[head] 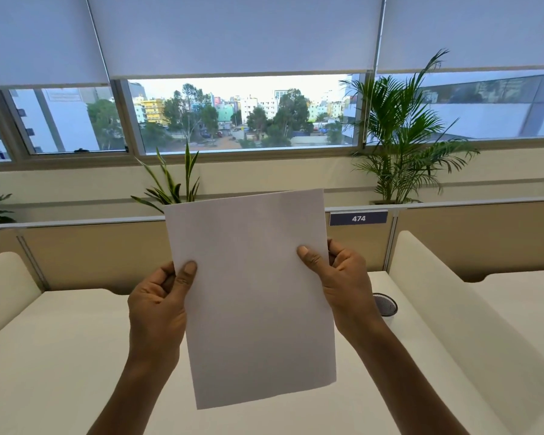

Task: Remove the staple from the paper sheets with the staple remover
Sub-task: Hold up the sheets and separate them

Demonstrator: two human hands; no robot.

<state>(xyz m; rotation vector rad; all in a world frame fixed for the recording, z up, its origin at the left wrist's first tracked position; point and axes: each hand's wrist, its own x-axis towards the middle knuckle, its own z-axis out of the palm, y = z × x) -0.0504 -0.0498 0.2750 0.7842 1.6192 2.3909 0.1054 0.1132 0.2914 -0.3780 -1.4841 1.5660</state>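
Observation:
Blank white paper sheets (252,296) are held upright in the air above the desk, in the middle of the view. My left hand (159,304) grips their left edge, thumb on the front. My right hand (339,282) grips the right edge the same way. No staple shows on the side facing me. No staple remover is in view.
A cream desk (60,356) lies below, with curved white side dividers (446,309) on both sides and a beige partition (101,252) behind. A round dark grommet (386,304) sits in the desk at the right. Plants (402,136) and windows stand beyond.

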